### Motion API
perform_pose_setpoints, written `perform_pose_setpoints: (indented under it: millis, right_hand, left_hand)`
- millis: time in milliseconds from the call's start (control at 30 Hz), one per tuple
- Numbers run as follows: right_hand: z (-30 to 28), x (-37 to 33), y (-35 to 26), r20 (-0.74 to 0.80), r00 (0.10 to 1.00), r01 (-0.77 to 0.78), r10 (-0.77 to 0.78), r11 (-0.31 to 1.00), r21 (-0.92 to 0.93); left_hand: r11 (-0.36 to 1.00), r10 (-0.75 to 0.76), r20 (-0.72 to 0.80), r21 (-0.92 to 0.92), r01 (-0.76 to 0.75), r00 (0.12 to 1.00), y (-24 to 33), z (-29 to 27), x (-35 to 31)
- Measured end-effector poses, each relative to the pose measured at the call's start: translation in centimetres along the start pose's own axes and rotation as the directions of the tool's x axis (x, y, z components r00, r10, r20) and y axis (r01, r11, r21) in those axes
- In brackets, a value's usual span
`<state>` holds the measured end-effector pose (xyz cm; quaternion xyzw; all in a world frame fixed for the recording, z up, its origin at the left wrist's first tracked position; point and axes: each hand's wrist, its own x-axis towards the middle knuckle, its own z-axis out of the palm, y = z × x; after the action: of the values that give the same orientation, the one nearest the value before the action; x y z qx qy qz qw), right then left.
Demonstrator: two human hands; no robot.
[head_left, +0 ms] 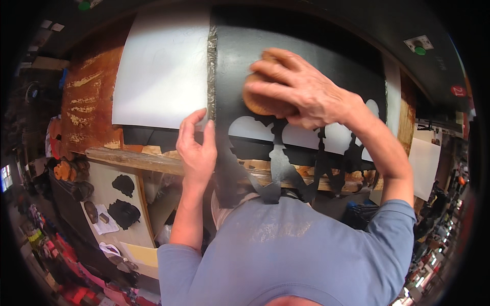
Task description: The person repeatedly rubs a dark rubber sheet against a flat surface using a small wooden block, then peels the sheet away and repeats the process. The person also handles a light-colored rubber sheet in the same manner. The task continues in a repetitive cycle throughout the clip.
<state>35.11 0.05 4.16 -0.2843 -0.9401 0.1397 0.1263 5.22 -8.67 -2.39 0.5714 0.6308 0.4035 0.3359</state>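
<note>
A black sheet [301, 43] lies over a white board and hangs toward me past the front edge. Rounded cut-outs run along its near part, with narrow jagged strips between them. My right hand [311, 92] grips a rounded orange-brown piece [260, 102] over the sheet, just beyond the cut-outs; my fingers cover much of it, and its exact kind does not show. My left hand [196, 148] is held up beside the sheet's rough left edge [212, 76]. Its thumb and fingers are apart, with nothing between them.
A dark machine part with green buttons [419, 50] overhangs the far side. Left of the sheet are a white board [163, 66] and a worn brown board [84, 102]. A wooden rail [138, 160] crosses in front. Black cut pieces [124, 214] lie on a side surface at lower left.
</note>
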Motion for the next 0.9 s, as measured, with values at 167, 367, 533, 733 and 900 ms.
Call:
perform_pose_setpoints:
  millis: [167, 367, 533, 733, 900]
  right_hand:
    - [2.7, 4.0, 2.1, 0.062, 0.995, 0.094, -0.084, 0.980, -0.174]
    - [8.8, 2.2, -4.0, -0.266, 0.557, -0.642, 0.787, 0.611, 0.463]
    - [13.1, 4.1, -4.9, -0.514, 0.624, -0.608, 0.589, 0.779, 0.155]
    - [10.7, 2.2, -2.3, -0.419, 0.750, -0.462, 0.512, 0.858, 0.223]
    - [10.4, 2.1, -0.5, -0.380, 0.818, -0.365, 0.432, 0.900, 0.236]
  left_hand:
    - [0.975, 0.222, 0.011, 0.021, -0.223, 0.975, -1.7, 1.0, 4.5]
    - [0.846, 0.479, 0.108, 0.210, -0.491, 0.871, -2.0, 3.0, 6.6]
    - [0.902, 0.418, 0.043, 0.097, -0.420, 0.908, -2.6, 3.0, 6.4]
    - [0.919, 0.393, -0.019, 0.027, -0.392, 0.919, -2.5, 3.1, 6.3]
    - [0.943, 0.329, -0.070, -0.018, -0.331, 0.942, -2.7, 3.4, 6.2]
